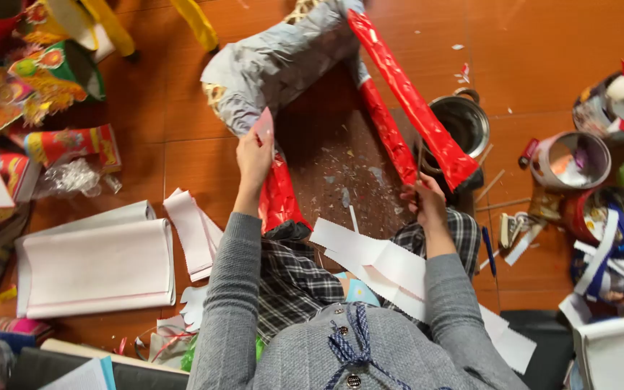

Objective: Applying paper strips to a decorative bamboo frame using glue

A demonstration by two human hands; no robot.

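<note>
- Far left, a stack of white paper sheets (pixel 95 267) lies flat on the orange-brown floor (pixel 543 43), with colourful printed paper goods (pixel 45 87) crowded above it.
- The left hand (pixel 254 155) pinches the lower edge of a large paper figure (pixel 283 61), silver-grey with red foil legs, which stands on the floor straight ahead of the person's knees.
- Between the two red legs the floor is open but littered with small scraps.
- The right hand (pixel 425 202) is closed around the foot of the right red leg (pixel 417 108).
- White paper strips (pixel 391 271) rest across the lap.
- Right of that, a steel pot (pixel 464 123) and tins (pixel 572 159) hem in the edge.
</note>
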